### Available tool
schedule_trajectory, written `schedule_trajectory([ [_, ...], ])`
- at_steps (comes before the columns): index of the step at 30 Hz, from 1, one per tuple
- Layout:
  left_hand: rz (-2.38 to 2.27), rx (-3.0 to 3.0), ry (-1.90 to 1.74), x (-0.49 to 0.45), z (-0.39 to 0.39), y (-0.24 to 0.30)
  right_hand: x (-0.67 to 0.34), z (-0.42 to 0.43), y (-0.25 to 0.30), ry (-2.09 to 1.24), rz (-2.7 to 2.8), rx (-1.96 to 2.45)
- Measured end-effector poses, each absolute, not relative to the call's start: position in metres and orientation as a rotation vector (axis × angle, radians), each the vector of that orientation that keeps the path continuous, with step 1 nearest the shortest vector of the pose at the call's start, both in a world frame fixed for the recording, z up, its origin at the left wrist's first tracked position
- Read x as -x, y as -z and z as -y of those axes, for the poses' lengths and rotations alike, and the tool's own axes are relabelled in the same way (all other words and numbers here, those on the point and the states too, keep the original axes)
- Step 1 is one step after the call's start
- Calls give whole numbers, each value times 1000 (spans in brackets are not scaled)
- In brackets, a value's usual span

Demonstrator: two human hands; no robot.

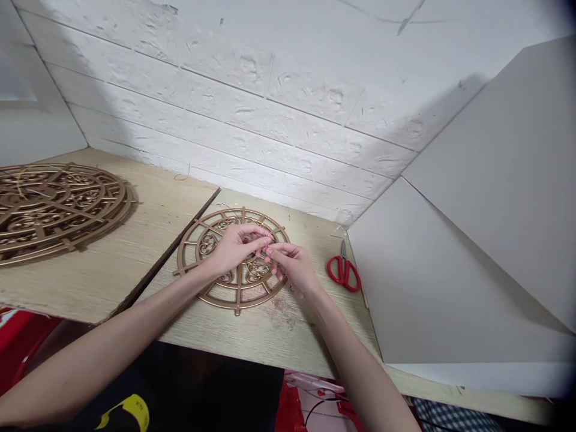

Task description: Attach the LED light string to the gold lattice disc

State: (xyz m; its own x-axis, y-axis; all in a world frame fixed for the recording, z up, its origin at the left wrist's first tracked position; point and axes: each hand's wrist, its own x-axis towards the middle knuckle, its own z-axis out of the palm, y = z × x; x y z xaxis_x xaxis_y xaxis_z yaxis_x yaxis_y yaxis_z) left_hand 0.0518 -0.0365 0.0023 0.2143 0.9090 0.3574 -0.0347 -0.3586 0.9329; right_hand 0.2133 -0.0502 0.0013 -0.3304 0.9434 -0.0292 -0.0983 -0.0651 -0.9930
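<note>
A round gold openwork panel [237,294], with an outer ring, spokes and scroll patterns, lies flat on the table. Above its middle, my left hand [236,249] and my right hand [292,264] meet fingertip to fingertip. Both are closed in a pinch on a thin gold wire, mostly hidden by the fingers. A fine gold loop hangs below them over the panel. From its far rim a thin dark strand sticks up. Red-handled scissors [344,273] lie to the right of my right hand, blades pointing away.
At the left, a stack of similar gold panels [67,243] rests on a wooden board [180,204], with thin yellow strands on top. A white brick-patterned wall [243,114] closes off the back. Large pale panels [432,270] stand along the right side.
</note>
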Motion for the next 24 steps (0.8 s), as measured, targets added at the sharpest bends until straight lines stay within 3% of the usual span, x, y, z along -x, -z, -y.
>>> schedule_trajectory([
  [24, -879, -1469, -1202, -55, 42, -8, -213, 53, -11, -1239, 1367, 1045],
])
